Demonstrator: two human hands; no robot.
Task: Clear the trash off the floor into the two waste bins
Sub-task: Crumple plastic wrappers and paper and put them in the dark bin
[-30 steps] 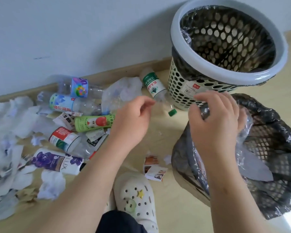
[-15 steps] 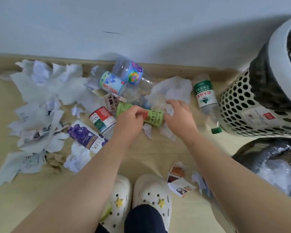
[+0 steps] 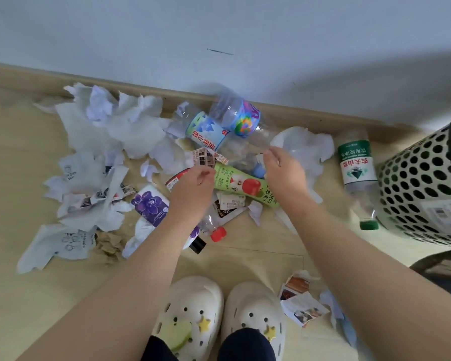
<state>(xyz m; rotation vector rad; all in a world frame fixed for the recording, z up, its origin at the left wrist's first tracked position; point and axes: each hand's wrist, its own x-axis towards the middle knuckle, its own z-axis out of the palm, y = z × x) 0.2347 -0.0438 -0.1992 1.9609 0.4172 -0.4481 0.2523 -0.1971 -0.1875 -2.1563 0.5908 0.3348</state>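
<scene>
The green juice bottle (image 3: 242, 185) lies flat on the floor (image 3: 24, 157) among paper scraps (image 3: 110, 126), directly between both hands. Left hand (image 3: 193, 190): fingers curled at one end of the bottle; contact cannot be confirmed. Right hand (image 3: 284, 173): relaxed, holding nothing, over the other end. Grasp the bottle mid-body, clear of loose paper, then carry it to the perforated bin (image 3: 422, 188).

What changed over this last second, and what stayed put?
The right hand left the dark-lined bin, and it and the left hand came over to the green apple-juice bottle; the right is open above it, the left's grip is unclear. That bottle, the other bottles and the torn paper stayed on the floor.
</scene>
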